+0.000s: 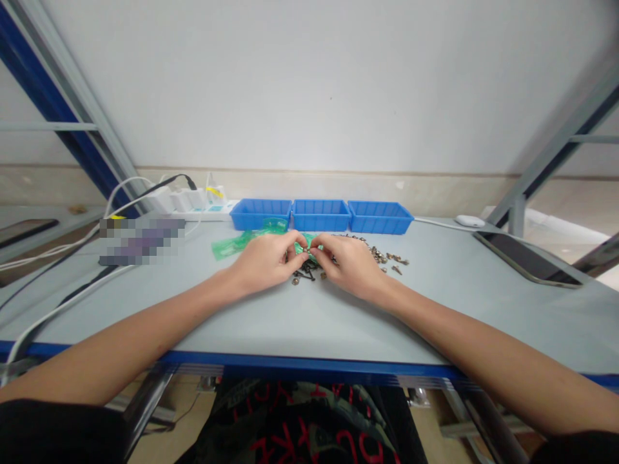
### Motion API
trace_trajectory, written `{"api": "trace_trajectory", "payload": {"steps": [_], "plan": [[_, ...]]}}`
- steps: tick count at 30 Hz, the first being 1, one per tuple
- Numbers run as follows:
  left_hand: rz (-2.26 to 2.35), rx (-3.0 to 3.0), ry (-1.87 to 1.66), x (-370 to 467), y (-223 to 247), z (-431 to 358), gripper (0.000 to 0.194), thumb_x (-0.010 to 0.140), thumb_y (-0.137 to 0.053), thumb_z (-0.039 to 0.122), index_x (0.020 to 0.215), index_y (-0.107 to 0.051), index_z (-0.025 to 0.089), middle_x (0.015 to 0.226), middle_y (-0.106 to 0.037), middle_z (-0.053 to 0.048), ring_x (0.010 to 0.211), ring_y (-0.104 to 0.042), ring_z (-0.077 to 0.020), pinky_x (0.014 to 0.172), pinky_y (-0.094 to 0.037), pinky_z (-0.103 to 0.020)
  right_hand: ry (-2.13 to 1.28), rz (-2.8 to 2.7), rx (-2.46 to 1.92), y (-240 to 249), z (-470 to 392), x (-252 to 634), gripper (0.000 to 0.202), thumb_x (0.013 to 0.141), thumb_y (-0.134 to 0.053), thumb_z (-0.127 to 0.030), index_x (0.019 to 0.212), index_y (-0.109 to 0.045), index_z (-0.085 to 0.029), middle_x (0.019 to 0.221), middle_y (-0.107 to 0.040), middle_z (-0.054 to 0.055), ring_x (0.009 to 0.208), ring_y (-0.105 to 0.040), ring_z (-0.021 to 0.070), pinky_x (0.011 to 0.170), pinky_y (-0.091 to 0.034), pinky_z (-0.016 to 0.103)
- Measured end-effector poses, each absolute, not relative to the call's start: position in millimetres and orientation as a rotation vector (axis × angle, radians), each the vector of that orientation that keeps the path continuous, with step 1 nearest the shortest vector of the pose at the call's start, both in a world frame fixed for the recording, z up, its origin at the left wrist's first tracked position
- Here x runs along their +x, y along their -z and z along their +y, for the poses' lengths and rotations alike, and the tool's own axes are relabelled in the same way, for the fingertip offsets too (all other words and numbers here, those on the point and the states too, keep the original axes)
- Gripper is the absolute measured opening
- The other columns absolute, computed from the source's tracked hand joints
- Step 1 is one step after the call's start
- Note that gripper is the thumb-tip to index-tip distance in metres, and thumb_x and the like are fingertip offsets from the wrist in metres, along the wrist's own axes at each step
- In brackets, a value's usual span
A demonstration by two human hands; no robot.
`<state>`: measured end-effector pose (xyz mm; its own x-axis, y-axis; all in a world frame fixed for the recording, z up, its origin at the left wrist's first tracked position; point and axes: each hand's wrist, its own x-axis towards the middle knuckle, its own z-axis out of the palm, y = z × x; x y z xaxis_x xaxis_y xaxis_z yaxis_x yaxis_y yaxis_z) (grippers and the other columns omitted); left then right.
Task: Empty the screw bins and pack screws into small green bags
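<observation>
My left hand [268, 259] and my right hand [352, 263] meet over the middle of the table, thumbs and index fingers pinched together. Between their fingertips is a small metal fastener [306, 250], too small to tell its exact kind. Beneath and behind the hands lies a heap of loose screws, partly hidden; dark screws [305, 270] show below the fingertips, and brass-coloured screws [382, 256] spread out to the right. A crumpled green plastic bag [229, 247] lies behind my left hand and runs under the heap.
Three blue bins stand in a row by the wall: left [261, 222], middle [321, 223], right [380, 225]. A white power strip [213, 212] with plugs and cables is at the left, near a blurred-out object [145, 241]. A phone [527, 258] and white case [469, 221] lie right.
</observation>
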<state>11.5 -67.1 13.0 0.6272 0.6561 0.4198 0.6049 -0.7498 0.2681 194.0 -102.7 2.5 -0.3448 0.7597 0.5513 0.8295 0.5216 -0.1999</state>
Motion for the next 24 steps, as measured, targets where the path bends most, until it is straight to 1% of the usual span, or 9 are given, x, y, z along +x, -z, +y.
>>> {"api": "trace_trajectory", "payload": {"steps": [8,17,24], "plan": [[1.066,2.749,-0.794,11.0,-11.9,-66.2,0.015,0.082,-0.050,0.026,0.092,-0.056,0.017,0.064,-0.063,0.003,0.057,-0.055,-0.0115,0.055,-0.037,-0.023,0.129,-2.169,-1.303,-2.4,-103.1,193.2,0.016,0.088,-0.045,-0.026,0.088,-0.060,-0.018,0.073,-0.064,0.003,0.063,-0.054,0.0138,0.058,-0.031,0.024],[1.075,2.730,-0.757,12.2,-13.5,-66.9,0.015,0.083,-0.048,0.027,0.090,-0.057,0.017,0.063,-0.062,0.002,0.057,-0.055,-0.0119,0.055,-0.038,-0.023,0.098,-2.156,-1.282,-2.8,-102.9,193.3,0.016,0.086,-0.048,-0.024,0.096,-0.059,-0.019,0.077,-0.066,0.003,0.066,-0.057,0.0142,0.059,-0.034,0.023],[1.048,2.742,-0.777,10.8,-13.9,-67.4,0.016,0.084,-0.048,0.028,0.089,-0.058,0.017,0.063,-0.063,0.001,0.058,-0.056,-0.0120,0.055,-0.038,-0.023,0.102,-2.167,-1.255,-2.9,-102.8,194.0,0.012,0.086,-0.049,-0.022,0.092,-0.059,-0.018,0.076,-0.065,0.002,0.065,-0.056,0.0137,0.059,-0.033,0.023]]}}
